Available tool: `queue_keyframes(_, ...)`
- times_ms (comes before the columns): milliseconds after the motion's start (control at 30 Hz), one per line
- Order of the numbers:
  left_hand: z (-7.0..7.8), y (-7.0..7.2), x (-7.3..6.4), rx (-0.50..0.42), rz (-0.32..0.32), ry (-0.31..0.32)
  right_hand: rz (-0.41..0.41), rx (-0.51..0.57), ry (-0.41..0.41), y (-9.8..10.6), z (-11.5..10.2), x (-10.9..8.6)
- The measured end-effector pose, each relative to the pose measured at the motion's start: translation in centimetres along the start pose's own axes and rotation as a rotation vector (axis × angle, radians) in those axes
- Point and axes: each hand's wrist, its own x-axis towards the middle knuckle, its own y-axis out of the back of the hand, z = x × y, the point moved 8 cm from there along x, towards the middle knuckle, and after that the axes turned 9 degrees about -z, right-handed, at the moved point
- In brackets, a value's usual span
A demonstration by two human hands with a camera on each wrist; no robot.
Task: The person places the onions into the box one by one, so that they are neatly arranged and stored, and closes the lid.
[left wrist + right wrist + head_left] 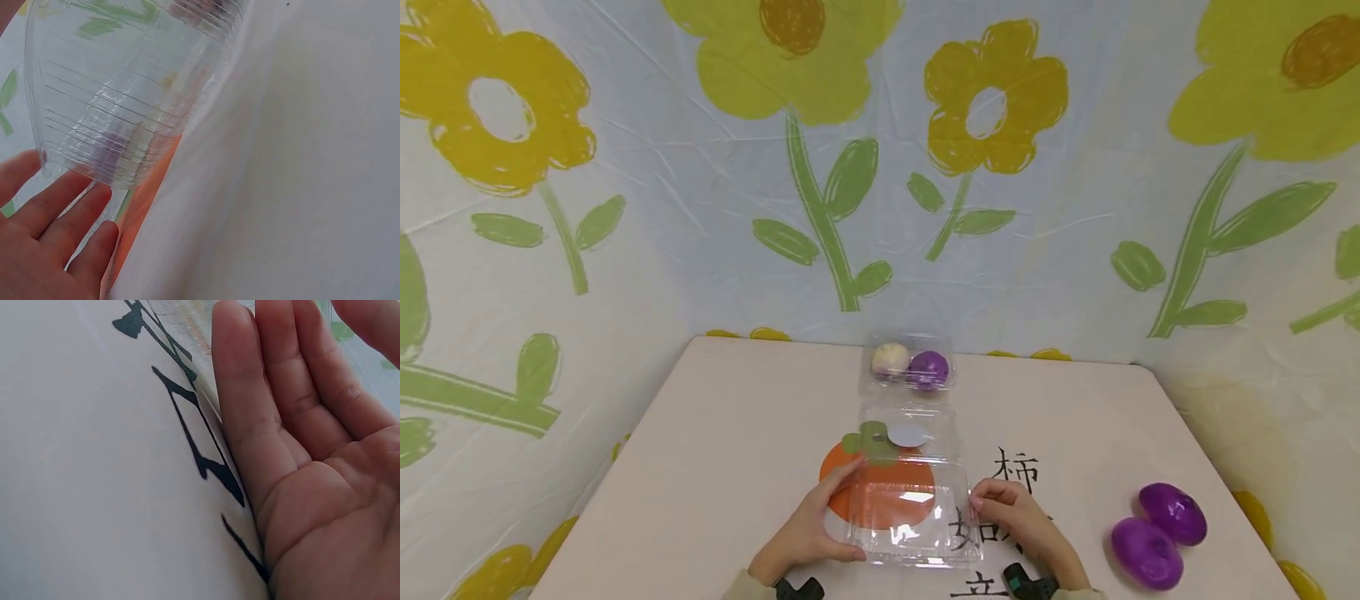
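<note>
A clear plastic clamshell box (pixel 917 508) lies on the table, over a printed orange persimmon. A far panel with a white oval label (pixel 907 435) extends behind its near half. My left hand (pixel 812 521) holds the box's left side, thumb at the near corner and fingers farther back. In the left wrist view the fingertips touch its ribbed wall (pixel 112 125). My right hand (pixel 1018 517) pinches the right rim with thumb and index finger. The right wrist view shows the other fingers (pixel 237 356) extended beside the box; the pinch is out of sight there.
Another clear box (pixel 867 375), with a cream round item (pixel 890 358) and a purple one (pixel 928 370) inside, stands at the table's back. Two glossy purple rounded things (pixel 1172 513) (pixel 1147 553) lie at the right. Flower-patterned cloth (pixel 647 275) surrounds the table.
</note>
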Motion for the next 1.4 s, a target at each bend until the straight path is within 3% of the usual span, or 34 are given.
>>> queue_keyframes(100,-0.1,0.0,-0.1,-0.010,-0.002,-0.004,-0.013,-0.008,-0.018,-0.2,-0.2,0.0)
queue_keyframes(233,0.0,0.0,-0.1,-0.023,-0.001,-0.029,-0.019,-0.098,-0.025,-0.2,-1.6,-0.6)
queue_keyframes(400,0.0,-0.1,-0.1,-0.032,-0.002,-0.033,0.076,-0.248,-0.018,0.6,-4.8,-2.4)
queue_keyframes(533,-0.1,-0.2,-0.2,-0.046,-0.002,-0.012,0.233,-0.438,0.056,1.3,-7.9,-4.3)
queue_keyframes(700,-0.1,-0.2,-0.1,-0.046,-0.002,-0.011,0.567,-0.764,0.127,2.6,-11.2,-8.5)
queue_keyframes(833,-0.1,-0.2,0.0,-0.047,-0.009,-0.016,0.746,-0.890,0.159,3.7,-12.7,-12.2)
queue_keyframes(933,-0.2,-0.1,0.0,-0.058,-0.007,-0.009,0.840,-0.877,0.157,4.7,-12.6,-14.5)
queue_keyframes(1100,-0.1,-0.1,0.0,-0.052,-0.001,-0.010,0.978,-0.718,0.011,6.5,-10.6,-17.9)
queue_keyframes(1200,-0.2,0.0,-0.1,-0.050,0.003,-0.005,0.996,-0.674,-0.047,6.9,-9.3,-19.1)
queue_keyframes(1400,-0.2,0.1,-0.2,-0.052,-0.003,0.012,0.996,-0.635,-0.061,7.4,-6.8,-20.2)
